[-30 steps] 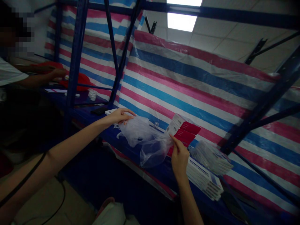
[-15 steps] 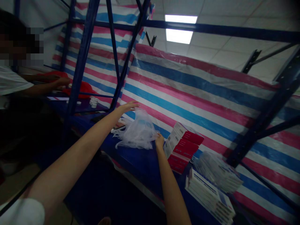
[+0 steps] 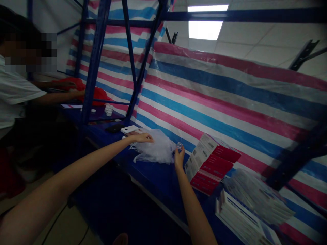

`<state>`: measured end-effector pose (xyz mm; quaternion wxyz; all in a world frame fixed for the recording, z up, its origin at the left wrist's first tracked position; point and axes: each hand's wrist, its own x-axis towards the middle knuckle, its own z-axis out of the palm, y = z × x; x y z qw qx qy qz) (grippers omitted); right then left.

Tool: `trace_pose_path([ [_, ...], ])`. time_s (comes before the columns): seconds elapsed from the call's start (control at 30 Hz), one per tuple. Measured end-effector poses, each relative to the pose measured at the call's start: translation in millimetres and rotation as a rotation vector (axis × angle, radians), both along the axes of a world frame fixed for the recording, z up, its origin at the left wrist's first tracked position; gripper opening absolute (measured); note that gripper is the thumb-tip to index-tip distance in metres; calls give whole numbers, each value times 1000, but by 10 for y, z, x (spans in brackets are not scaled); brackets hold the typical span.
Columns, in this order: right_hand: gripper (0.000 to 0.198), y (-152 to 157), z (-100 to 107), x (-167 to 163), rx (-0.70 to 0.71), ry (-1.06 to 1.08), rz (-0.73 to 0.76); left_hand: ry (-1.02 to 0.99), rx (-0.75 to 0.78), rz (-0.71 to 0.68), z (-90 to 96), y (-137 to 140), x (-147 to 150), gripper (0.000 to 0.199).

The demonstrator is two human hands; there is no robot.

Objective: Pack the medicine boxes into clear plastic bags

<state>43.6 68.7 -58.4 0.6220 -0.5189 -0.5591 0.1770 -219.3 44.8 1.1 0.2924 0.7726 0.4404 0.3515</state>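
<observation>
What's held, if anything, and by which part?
Right hand: a small clear cylindrical object, apparently by its lower side. Left hand: over sheer white crumpled material; grip unclear.

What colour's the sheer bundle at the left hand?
The sheer bundle is whitish, best seen in the head view.

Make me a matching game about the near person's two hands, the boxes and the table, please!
Things:
1. Left hand
2. Right hand
3. Boxes
4. Table

Clues:
A. Red and white, stacked up
B. At the small clear jar
C. Blue
D. At the white, see-through heap

Right pairs: 1-D, 2-B, 3-A, 4-C.
</observation>
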Motion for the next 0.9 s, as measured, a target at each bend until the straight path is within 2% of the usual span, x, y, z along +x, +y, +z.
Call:
trace_pose_path([
  [0.1, 66, -272, -68, -87, 31, 26, 105, -63, -10, -22, 6, 28, 63, 18],
  [0.2, 70, -537, -104, -231, 24, 50, 318, -127, -54, -76, 5, 43, 135, 22],
  [0.33, 72, -656, -61, -490, 79, -141, 486, -228, -129, -137, -31, 60, 215, 32],
  [0.4, 66, -593, -49, -611, 115, -236, 471, -247, -133, -128, -51, 63, 240, 38],
  [0.47, 62, -490, -70, -709, 86, -240, 422, -236, -119, -110, -66, 51, 255, 41],
  [0.57, 65, -356, -136, -807, 17, -118, 323, -210, -86, -93, -83, 10, 260, 35],
  [0.67, 63, -311, -178, -854, 6, -25, 264, -190, -50, -63, -95, -24, 245, 32],
  [0.8, 46, -316, -169, -887, 5, -35, 280, -177, -55, -78, -86, -29, 238, 18],
  [0.9, 31, -299, -158, -899, 0, -42, 290, -180, -69, -97, -65, -48, 246, 24],
])
